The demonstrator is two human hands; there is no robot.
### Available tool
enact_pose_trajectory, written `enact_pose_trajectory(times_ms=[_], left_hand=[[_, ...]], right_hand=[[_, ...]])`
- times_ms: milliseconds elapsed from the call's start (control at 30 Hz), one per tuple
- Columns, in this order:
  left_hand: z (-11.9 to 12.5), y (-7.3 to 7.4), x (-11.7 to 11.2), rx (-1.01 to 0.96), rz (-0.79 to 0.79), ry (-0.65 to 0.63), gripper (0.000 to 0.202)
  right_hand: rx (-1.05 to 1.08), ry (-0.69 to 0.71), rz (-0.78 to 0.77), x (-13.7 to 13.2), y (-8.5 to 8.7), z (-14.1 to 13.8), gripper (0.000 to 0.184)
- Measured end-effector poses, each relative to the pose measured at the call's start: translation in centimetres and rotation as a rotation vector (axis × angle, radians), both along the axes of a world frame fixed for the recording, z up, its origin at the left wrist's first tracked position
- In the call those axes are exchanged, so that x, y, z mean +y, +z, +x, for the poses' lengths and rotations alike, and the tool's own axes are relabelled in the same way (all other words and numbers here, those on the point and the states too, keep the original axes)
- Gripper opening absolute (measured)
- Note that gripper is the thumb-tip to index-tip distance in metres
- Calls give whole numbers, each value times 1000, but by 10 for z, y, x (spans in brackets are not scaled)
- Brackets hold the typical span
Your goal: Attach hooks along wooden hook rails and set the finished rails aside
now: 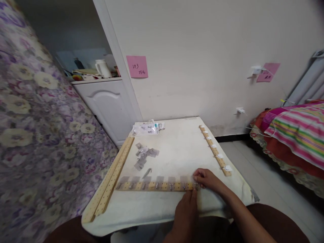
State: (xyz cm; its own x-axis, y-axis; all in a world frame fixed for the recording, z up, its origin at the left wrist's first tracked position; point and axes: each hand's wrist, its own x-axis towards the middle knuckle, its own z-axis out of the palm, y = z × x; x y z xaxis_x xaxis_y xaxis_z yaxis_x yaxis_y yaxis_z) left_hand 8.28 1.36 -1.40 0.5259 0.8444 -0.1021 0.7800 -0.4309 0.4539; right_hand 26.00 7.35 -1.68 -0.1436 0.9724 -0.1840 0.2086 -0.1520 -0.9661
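A perforated wooden strip (151, 186) lies across the near part of the cloth-covered table. Along it sits a row of small grey see-through packets (158, 179), each with a little metal piece over the wood. My left hand (186, 206) grips the strip's near edge close to its right end, fingers together. Just above that end, my right hand (204, 177) has thumb and forefinger pinched at the last packet's place; what lies between them is too small to make out. Beyond the strip are a lone metal piece (147, 173) and a loose pile of similar packets (143, 157).
Two bare perforated strips (111, 182) lie along the table's left edge. Another strip (214, 151) with white tags is at the right. Clear packaging (145, 129) rests at the back. A flowered curtain (50, 135) hangs left; a bed (293, 131) stands right.
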Motion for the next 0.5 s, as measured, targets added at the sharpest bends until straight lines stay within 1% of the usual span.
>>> enact_pose_trajectory(times_ms=[67, 133, 200, 300, 400, 500], left_hand=[[-4, -3, 0, -81, 2, -14, 53], [-9, -6, -1, -204, 7, -27, 49], [-14, -5, -2, -322, -22, 11, 40], [-18, 5, -1, -448, -132, 131, 29], [-17, 17, 1, -552, -199, 217, 26], [-16, 23, 4, -663, -271, 265, 19]], right_hand=[[18, -11, 22, 0, 4, 2, 18], [64, -21, 47, -1, 11, 5, 20], [135, -37, 54, -2, 19, 7, 23], [234, -47, 46, -6, 31, 2, 27], [302, 33, 16, -11, 37, -12, 30], [327, 125, -6, -14, 38, -25, 30]])
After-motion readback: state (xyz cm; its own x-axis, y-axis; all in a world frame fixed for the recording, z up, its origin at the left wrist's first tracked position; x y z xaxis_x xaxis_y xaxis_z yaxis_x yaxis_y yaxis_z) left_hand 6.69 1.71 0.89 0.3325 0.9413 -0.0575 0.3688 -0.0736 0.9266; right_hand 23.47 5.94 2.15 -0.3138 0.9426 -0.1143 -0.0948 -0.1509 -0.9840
